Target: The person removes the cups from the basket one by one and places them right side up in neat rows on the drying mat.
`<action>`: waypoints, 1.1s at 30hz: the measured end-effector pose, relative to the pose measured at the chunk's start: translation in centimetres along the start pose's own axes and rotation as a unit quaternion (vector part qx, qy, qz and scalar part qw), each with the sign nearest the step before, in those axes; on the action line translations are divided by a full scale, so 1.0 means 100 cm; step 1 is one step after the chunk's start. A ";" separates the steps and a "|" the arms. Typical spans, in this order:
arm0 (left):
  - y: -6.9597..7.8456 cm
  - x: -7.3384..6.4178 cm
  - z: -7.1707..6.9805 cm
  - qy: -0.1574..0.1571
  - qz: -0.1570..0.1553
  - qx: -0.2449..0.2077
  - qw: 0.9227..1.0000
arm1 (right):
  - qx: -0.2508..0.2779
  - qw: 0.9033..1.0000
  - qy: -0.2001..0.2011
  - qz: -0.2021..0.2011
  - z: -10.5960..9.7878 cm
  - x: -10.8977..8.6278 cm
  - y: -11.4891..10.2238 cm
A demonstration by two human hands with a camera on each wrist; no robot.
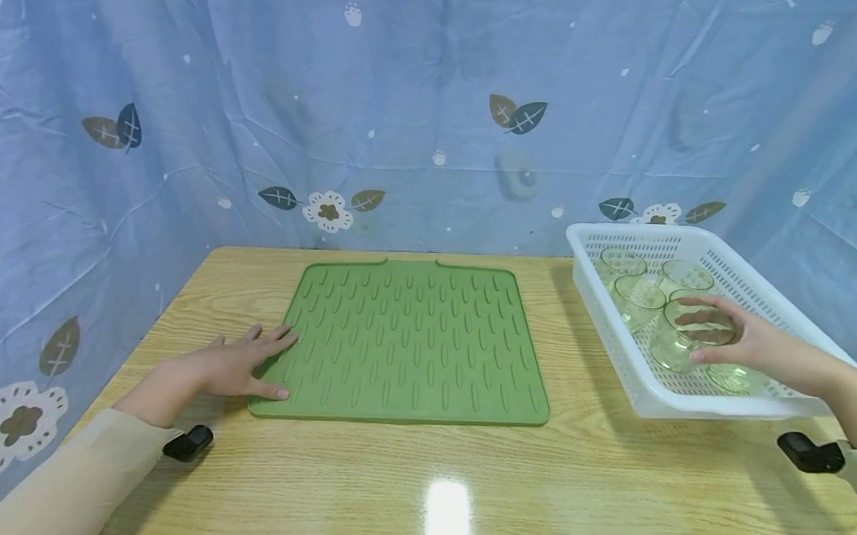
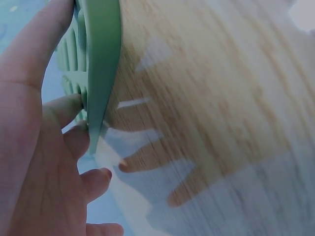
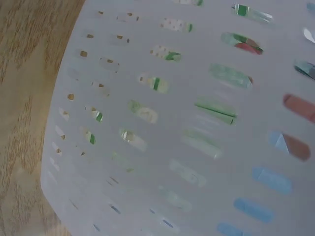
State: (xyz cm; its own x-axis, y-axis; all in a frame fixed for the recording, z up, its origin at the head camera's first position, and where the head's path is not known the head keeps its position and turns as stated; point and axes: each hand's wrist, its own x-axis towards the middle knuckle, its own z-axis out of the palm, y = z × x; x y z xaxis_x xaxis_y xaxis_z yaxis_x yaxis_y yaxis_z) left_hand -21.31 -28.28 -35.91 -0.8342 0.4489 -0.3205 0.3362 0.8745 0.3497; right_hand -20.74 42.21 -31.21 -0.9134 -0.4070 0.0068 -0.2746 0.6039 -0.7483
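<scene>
My left hand (image 1: 242, 365) rests on the left edge of a green ridged drying mat (image 1: 412, 340), fingers spread and fairly straight, thumb on its near corner. The left wrist view shows that hand (image 2: 49, 132) along the mat's rim (image 2: 104, 59). Over on the right, my right hand (image 1: 755, 341) holds a clear, faintly greenish drinking glass (image 1: 670, 348) inside a white plastic basket (image 1: 618, 357). Its thumb lies on the near side, and the other fingers show through the glass toward the far side. Basket wall (image 3: 133, 98) hides this grip in the right wrist view.
Several more glasses stand in the basket, among them one at its left (image 1: 636, 301) and one farther back (image 1: 686, 275). Mat and basket sit on a wooden table (image 1: 356, 484). A blue patterned curtain (image 1: 410, 78) hangs behind the table and along its sides.
</scene>
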 end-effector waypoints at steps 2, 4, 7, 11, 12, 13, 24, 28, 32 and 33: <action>0.000 0.000 0.000 0.000 0.000 0.001 1.000 | 0.004 1.000 0.005 -0.001 -0.001 0.000 0.000; 0.000 0.000 0.000 0.000 0.000 0.001 1.000 | 0.008 1.000 0.011 -0.006 -0.002 -0.001 -0.001; 0.000 0.000 0.000 0.001 0.001 0.001 1.000 | 0.023 0.999 0.019 -0.015 -0.005 -0.002 -0.001; 0.000 0.000 0.000 0.001 0.001 0.001 1.000 | 0.043 0.998 0.036 -0.037 -0.008 0.000 -0.001; 0.000 0.001 0.000 0.001 0.001 0.002 1.000 | 0.046 0.997 0.042 -0.041 -0.009 0.000 -0.002; 0.000 0.001 0.000 0.001 0.000 0.002 1.000 | 0.049 0.997 0.047 -0.045 -0.009 0.001 -0.003; -0.001 0.001 0.000 0.000 -0.003 0.006 1.000 | 0.233 0.958 0.025 -0.164 -0.009 0.013 -0.010; 0.000 0.000 0.000 0.000 -0.002 0.002 1.000 | 0.257 0.949 0.013 -0.181 -0.009 0.018 -0.017; 0.000 0.001 0.000 0.000 -0.002 0.001 1.000 | 0.252 0.953 0.020 -0.167 -0.010 0.021 -0.020; 0.000 0.001 -0.001 -0.001 -0.002 0.001 1.000 | 0.256 0.952 0.019 -0.165 -0.010 0.022 -0.020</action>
State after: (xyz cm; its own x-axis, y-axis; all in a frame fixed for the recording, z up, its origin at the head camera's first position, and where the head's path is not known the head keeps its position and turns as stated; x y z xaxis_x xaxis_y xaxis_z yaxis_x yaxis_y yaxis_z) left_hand -21.41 -28.29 -35.89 -0.8349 0.4453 -0.3233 0.3334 0.8768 0.3466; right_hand -22.48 40.77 -29.00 -0.8152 -0.4858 0.3152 -0.3758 0.0297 -0.9262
